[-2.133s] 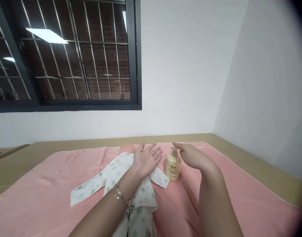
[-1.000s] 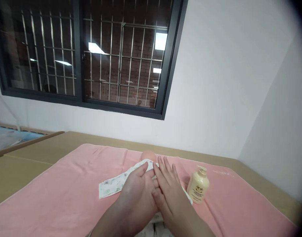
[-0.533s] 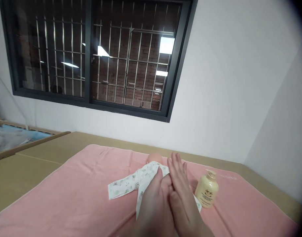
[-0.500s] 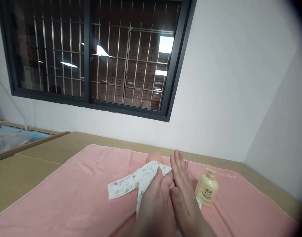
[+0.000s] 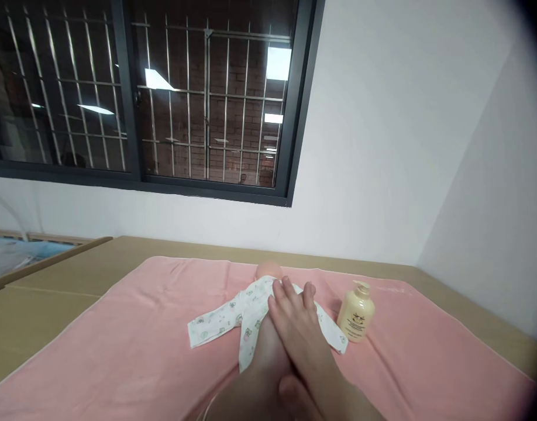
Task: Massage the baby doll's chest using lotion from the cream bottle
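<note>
Right of the right hand [image 5: 298,328] stands a bottle [image 5: 357,314].

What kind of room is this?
Maybe a baby-care practice room: what looks like a baby doll in a patterned white top lies on a pink blanket, with a cream pump bottle standing near one sleeve.

The doll [image 5: 256,297], dressed in white print, lies head [image 5: 268,271] toward twelve o'clock; yellow pump bottle [image 5: 357,316] (upright) stands at its three o'clock.
</note>
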Demonstrator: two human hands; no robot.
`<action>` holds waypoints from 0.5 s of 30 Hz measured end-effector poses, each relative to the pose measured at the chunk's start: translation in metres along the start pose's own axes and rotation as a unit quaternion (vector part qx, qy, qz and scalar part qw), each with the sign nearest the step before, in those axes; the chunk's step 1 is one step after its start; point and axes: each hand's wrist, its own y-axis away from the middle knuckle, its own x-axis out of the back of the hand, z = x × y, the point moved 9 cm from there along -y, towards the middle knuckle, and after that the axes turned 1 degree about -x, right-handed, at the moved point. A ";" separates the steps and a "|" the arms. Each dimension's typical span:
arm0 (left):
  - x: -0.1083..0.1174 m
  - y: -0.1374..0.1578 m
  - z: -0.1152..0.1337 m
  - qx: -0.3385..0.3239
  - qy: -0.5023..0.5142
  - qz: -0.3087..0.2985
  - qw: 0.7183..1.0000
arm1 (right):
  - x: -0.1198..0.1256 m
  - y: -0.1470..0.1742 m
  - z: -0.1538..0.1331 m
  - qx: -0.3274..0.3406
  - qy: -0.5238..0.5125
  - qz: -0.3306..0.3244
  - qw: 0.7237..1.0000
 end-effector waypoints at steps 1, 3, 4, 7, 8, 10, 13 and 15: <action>-0.007 0.001 -0.003 0.014 0.033 -0.009 0.999 | 0.009 -0.001 0.007 -0.008 -0.004 0.007 1.000; -0.020 0.003 -0.006 0.045 0.106 -0.045 0.992 | 0.025 -0.003 0.026 -0.049 -0.006 0.035 0.998; -0.024 0.004 -0.005 0.058 0.137 -0.065 0.987 | 0.030 -0.004 0.037 -0.079 -0.003 0.051 0.996; -0.008 -0.006 0.002 0.052 0.149 -0.045 0.986 | 0.027 -0.004 0.081 -0.187 -0.015 0.080 0.979; 0.007 -0.013 0.005 0.031 0.127 0.000 0.991 | 0.019 -0.003 0.097 -0.226 -0.036 0.076 0.970; 0.041 -0.027 0.011 -0.028 0.060 0.107 0.992 | -0.007 0.003 0.130 -0.298 -0.091 0.057 0.948; 0.069 -0.052 -0.007 -0.032 0.003 0.184 0.982 | -0.059 0.012 0.162 -0.343 -0.112 -0.015 0.933; 0.081 -0.070 -0.038 0.023 -0.019 0.204 0.979 | -0.089 0.019 0.174 -0.359 -0.090 -0.057 0.927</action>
